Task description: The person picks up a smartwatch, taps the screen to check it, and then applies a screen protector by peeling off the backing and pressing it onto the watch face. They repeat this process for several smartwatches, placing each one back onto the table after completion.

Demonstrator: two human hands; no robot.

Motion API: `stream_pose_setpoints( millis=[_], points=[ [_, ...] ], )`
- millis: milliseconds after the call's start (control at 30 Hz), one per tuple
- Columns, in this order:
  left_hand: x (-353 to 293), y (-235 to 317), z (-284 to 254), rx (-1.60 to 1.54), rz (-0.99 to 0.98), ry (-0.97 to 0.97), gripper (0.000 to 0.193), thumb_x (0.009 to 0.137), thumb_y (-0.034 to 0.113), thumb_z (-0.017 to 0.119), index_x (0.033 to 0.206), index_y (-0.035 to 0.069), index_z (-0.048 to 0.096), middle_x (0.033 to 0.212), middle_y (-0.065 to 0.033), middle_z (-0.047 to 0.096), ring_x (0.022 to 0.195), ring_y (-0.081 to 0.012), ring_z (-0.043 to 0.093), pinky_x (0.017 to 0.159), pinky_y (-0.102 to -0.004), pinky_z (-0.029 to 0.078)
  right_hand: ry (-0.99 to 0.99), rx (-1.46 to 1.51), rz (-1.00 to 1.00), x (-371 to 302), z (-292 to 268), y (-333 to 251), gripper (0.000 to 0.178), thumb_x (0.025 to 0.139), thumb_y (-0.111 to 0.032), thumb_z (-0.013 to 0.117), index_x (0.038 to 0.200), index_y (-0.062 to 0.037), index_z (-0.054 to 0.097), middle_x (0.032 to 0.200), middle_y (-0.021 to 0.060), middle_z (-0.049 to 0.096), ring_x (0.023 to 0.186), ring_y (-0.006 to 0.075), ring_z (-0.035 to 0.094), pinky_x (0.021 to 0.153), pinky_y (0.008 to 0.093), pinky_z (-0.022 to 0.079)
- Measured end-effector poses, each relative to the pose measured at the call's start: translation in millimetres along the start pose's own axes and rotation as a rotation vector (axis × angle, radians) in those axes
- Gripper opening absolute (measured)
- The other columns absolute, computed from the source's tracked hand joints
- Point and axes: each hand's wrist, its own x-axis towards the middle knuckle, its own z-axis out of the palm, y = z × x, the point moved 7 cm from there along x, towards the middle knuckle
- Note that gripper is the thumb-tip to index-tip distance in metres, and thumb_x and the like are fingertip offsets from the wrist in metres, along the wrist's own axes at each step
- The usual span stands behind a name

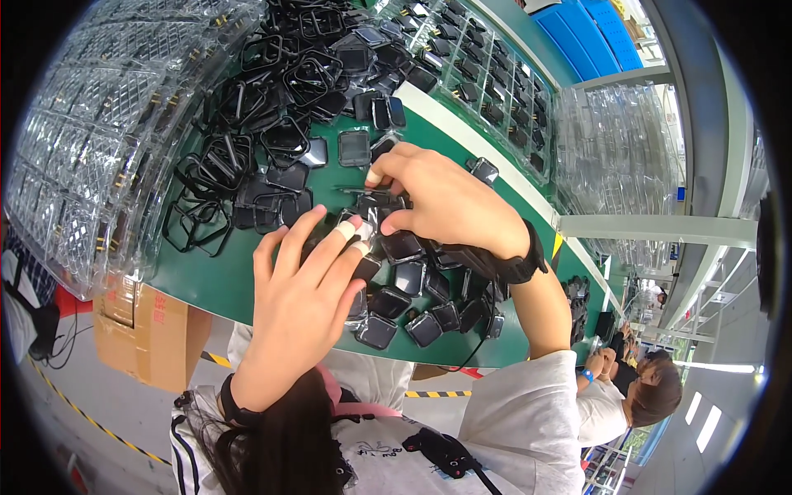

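On the green table (330, 181), small dark square watch cases (408, 279) with glossy faces lie in a loose pile around both hands. My right hand (450, 198) reaches in from the right, its fingers and thumb bent round a dark square watch case (379, 200) at the upper edge of this pile. My left hand (297, 301) has its fingers spread, the tips touching the pieces beside it; what lies beneath them is partly hidden. Pale coverings wrap some fingertips. A flat case (354, 148) lies just beyond the right fingers.
A heap of black square frames (313, 78) fills the far left. Clear plastic trays (124, 115) are stacked at left; another tray (487, 74) holds several dark pieces at the back. A cardboard box (148, 330) stands below the left edge. A co-worker (635, 384) sits at right.
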Motion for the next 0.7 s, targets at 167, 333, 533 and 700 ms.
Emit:
stream_pose_setpoints(
  millis=[167,333,533,700],
  points=[
    [-8.2,-9.3,9.5,-0.029,0.017,0.063,0.03,0.072,0.007,0.067,0.101,0.005,0.061,0.119,-0.0088,0.054,0.114,-0.0314,0.047,0.093,-0.0452,0.034,-0.055,0.162,0.124,6.0,8.9,3.9,0.047,0.065,-0.001,0.076,0.108,-0.0016,0.057,0.089,0.0103,0.06,0.076,0.0208,0.06,0.069,0.0324,0.048],
    [-9.9,-13.2,10.6,-0.094,-0.01,0.09,0.028,0.071,0.003,0.067,0.099,0.006,0.062,0.119,-0.0082,0.055,0.114,-0.0312,0.048,0.093,-0.0437,0.035,-0.257,0.386,0.224,11.2,12.3,10.7,0.04,0.069,0.001,0.072,0.106,-0.0025,0.059,0.085,0.0058,0.061,0.07,0.0105,0.058,0.065,0.0269,0.048],
    [-7.6,-11.5,12.0,-0.111,0.037,0.076,0.028,0.072,0.004,0.066,0.1,0.003,0.06,0.119,-0.0121,0.053,0.112,-0.0329,0.047,0.091,-0.0447,0.037,0.011,0.288,0.186,28.9,-15.0,32.8,0.033,0.072,-0.002,0.071,0.103,-0.0023,0.061,0.078,0.0031,0.06,0.07,0.0083,0.057,0.064,0.0256,0.048],
    [-9.0,-13.0,9.7,-0.187,0.016,0.114,0.041,0.071,-0.001,0.065,0.111,0.001,0.053,0.119,-0.0134,0.053,0.11,-0.0342,0.048,0.09,-0.0443,0.037,0.323,0.115,0.103,28.4,-43.3,18.5,0.031,0.072,-0.003,0.071,0.101,-0.0008,0.061,0.082,0.0074,0.059,0.072,0.0158,0.059,0.066,0.029,0.048]
  ],
)
